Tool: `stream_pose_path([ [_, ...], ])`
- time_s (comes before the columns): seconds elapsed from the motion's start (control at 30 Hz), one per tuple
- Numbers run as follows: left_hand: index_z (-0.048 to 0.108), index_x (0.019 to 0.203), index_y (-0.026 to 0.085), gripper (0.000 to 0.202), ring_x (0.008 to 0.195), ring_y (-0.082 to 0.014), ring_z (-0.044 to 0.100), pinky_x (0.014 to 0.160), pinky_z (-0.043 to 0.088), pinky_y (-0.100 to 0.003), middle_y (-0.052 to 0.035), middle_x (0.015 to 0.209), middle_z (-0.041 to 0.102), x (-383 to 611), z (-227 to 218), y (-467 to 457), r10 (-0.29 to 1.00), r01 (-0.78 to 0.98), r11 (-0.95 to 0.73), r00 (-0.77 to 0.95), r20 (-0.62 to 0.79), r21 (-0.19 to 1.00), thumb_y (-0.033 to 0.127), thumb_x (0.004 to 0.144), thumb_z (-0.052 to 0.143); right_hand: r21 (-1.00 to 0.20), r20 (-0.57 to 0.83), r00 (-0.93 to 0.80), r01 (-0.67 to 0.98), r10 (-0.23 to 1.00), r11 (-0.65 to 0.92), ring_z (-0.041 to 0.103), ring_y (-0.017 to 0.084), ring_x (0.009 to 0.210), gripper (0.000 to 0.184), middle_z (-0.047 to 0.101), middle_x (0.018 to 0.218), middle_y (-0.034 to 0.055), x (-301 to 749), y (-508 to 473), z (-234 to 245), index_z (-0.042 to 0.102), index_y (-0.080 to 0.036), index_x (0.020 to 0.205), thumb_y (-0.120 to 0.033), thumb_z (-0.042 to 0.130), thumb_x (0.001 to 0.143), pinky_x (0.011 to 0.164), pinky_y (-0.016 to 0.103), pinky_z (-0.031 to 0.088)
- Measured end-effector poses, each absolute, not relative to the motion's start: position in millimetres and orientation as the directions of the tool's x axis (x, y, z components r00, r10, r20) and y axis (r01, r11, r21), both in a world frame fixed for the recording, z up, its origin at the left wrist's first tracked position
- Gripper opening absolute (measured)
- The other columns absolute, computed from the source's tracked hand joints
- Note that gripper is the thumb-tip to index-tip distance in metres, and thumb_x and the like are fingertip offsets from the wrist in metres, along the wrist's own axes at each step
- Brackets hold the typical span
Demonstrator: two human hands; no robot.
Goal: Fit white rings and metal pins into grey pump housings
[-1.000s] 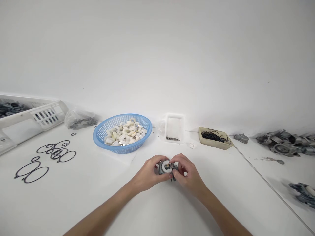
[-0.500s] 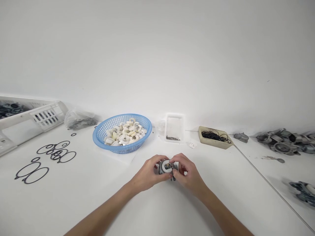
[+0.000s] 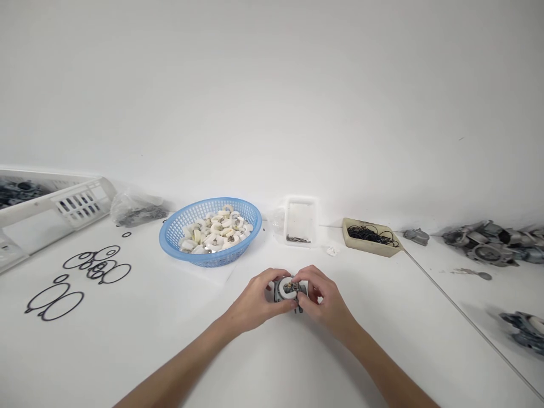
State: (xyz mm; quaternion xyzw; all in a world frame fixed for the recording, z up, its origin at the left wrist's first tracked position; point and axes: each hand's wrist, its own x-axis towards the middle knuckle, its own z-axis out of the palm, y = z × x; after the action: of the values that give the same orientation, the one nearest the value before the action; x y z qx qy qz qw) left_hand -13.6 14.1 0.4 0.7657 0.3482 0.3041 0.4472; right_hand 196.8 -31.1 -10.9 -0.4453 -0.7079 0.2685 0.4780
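Observation:
A grey metal carburetor body (image 3: 278, 291) sits low over the white table in front of me, its open side facing up. In it lies a white C-shaped float (image 3: 285, 294), with small brass parts at its middle. My left hand (image 3: 259, 297) grips the body from the left, fingers at the far side and thumb at the near side. My right hand (image 3: 321, 294) is closed at the right side, its index fingertip and thumb pressed at the float's hinge end. Whether a small pin is between these fingertips is hidden.
Behind stand a blue basket (image 3: 170, 249) of white floats, a white tray (image 3: 301, 204) with small pins, and a beige tray (image 3: 369, 250) of black rubber rings. Loose rings (image 3: 63, 306) and a white crate (image 3: 34, 226) lie left; metal carburetor parts (image 3: 488, 252) lie right.
Both hands keep almost the same place on the carburetor. The right fingertips have shifted very slightly at the float's hinge end; the view has moved a little.

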Motion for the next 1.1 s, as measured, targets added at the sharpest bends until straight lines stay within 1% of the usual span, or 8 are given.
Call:
stream_pose_path([
  [0.17,0.068,0.123,0.030,0.044,0.105,-0.0224,0.065,0.095,0.051,-0.035,-0.0014,0.122,0.071,-14,1,14,0.808,0.271,-0.359,0.569,0.152,0.893,0.038,0.083,0.083,-0.809,0.433,-0.149,0.371,0.889,0.456,0.038,0.007,0.055,0.025,0.060,0.104,0.0017,196,-32,-11,0.070,-0.025,0.103,-0.015,0.057,0.085,0.054,0.024,0.037],
  [0.33,0.067,0.125,0.029,0.046,0.106,-0.0233,0.065,0.095,0.051,-0.035,-0.0029,0.124,0.070,-14,1,14,0.803,0.272,-0.374,0.574,0.163,0.886,0.038,0.083,0.083,-0.806,0.435,-0.152,0.373,0.887,0.459,0.038,0.007,0.054,0.024,0.060,0.104,0.0014,197,-31,-10,0.071,-0.025,0.101,-0.015,0.057,0.085,0.054,0.024,0.037],
  [0.5,0.068,0.124,0.028,0.052,0.104,-0.0235,0.065,0.093,0.051,-0.035,-0.0028,0.120,0.070,-15,2,14,0.800,0.292,-0.404,0.573,0.180,0.867,0.036,0.077,0.088,-0.800,0.439,-0.158,0.380,0.885,0.465,0.041,0.007,0.056,0.026,0.061,0.106,0.0020,197,-31,-10,0.072,-0.026,0.103,-0.015,0.057,0.085,0.055,0.025,0.039],
  [0.63,0.071,0.117,0.027,0.044,0.098,-0.0216,0.067,0.091,0.051,-0.034,-0.0017,0.114,0.071,-16,1,15,0.800,0.304,-0.401,0.576,0.169,0.864,0.034,0.077,0.087,-0.800,0.423,-0.169,0.390,0.890,0.455,0.041,0.008,0.057,0.027,0.061,0.108,0.0018,199,-32,-11,0.071,-0.026,0.105,-0.014,0.058,0.086,0.056,0.025,0.040],
  [0.83,0.071,0.114,0.026,0.042,0.101,-0.0223,0.067,0.090,0.051,-0.033,-0.0014,0.114,0.072,-17,4,16,0.787,0.296,-0.421,0.589,0.183,0.857,0.034,0.076,0.088,-0.796,0.409,-0.205,0.395,0.889,0.458,0.042,0.009,0.059,0.030,0.062,0.108,0.0009,202,-36,-4,0.069,-0.026,0.109,-0.014,0.058,0.084,0.056,0.026,0.039],
  [0.97,0.070,0.108,0.025,0.040,0.096,-0.0228,0.066,0.087,0.050,-0.035,-0.0002,0.105,0.073,-17,6,16,0.752,0.322,-0.535,0.603,0.267,0.781,0.033,0.074,0.089,-0.788,0.374,-0.254,0.421,0.892,0.450,0.043,0.010,0.062,0.035,0.063,0.108,-0.0004,205,-39,5,0.068,-0.029,0.116,-0.014,0.058,0.086,0.058,0.026,0.041],
  [1.1,0.068,0.113,0.026,0.047,0.097,-0.0243,0.066,0.086,0.050,-0.037,-0.0007,0.106,0.074,-18,4,16,0.685,0.331,-0.662,0.633,0.362,0.673,0.031,0.071,0.089,-0.762,0.320,-0.303,0.480,0.897,0.434,0.042,0.011,0.063,0.044,0.063,0.111,-0.0023,209,-44,16,0.065,-0.034,0.123,-0.012,0.059,0.086,0.059,0.027,0.040],
])
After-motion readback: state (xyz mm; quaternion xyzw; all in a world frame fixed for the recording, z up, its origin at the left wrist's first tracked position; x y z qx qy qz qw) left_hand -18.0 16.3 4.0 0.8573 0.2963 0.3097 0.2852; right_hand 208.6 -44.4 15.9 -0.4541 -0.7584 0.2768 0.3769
